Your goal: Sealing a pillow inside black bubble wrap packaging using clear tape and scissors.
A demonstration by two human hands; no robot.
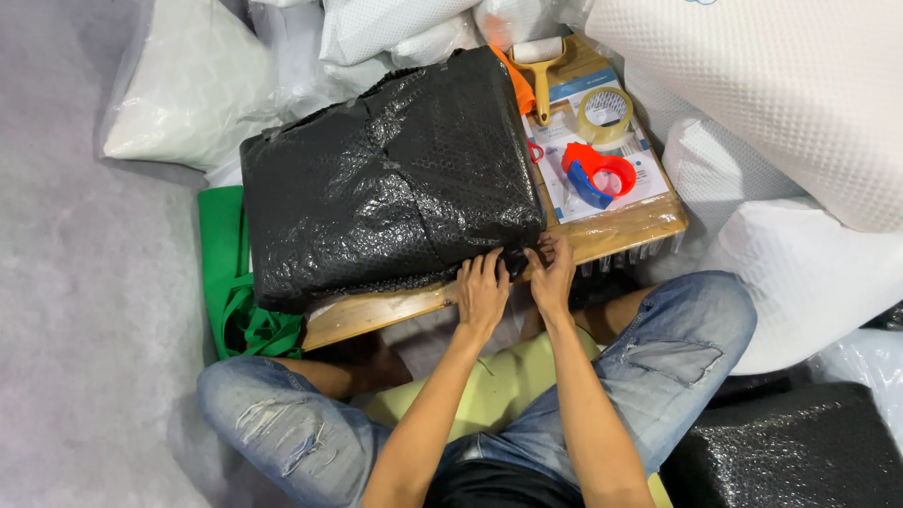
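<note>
Nearest: the person's knees in torn blue jeans, seated on the grey floor point(85, 282), with a pale yellow-green cushion point(489, 386) between the legs.

Left hand point(483, 293): lies palm down at the near edge of the black parcel, fingers spread, grip pressing the wrap rather than closed on it.

Right hand point(552, 273): just beside the left, fingertips pinching a fold of the black wrap at the parcel's near corner.

Black bubble-wrapped parcel point(390, 179): large, roughly square, lying flat on a low wooden tabletop point(621, 230) and covering most of it.

Green bag point(230, 282): on the floor at the tabletop's left end, partly under the parcel.

Right part of tabletop: printed sheet point(649, 174), red and blue tape dispenser point(599, 176), roll of clear tape point(604, 115), white roller with yellow handle point(540, 58).

Second black wrapped parcel point(800, 452): floor, lower right.

Farthest: white padded bundles point(781, 85) stacked round the tabletop's far and right sides.
</note>
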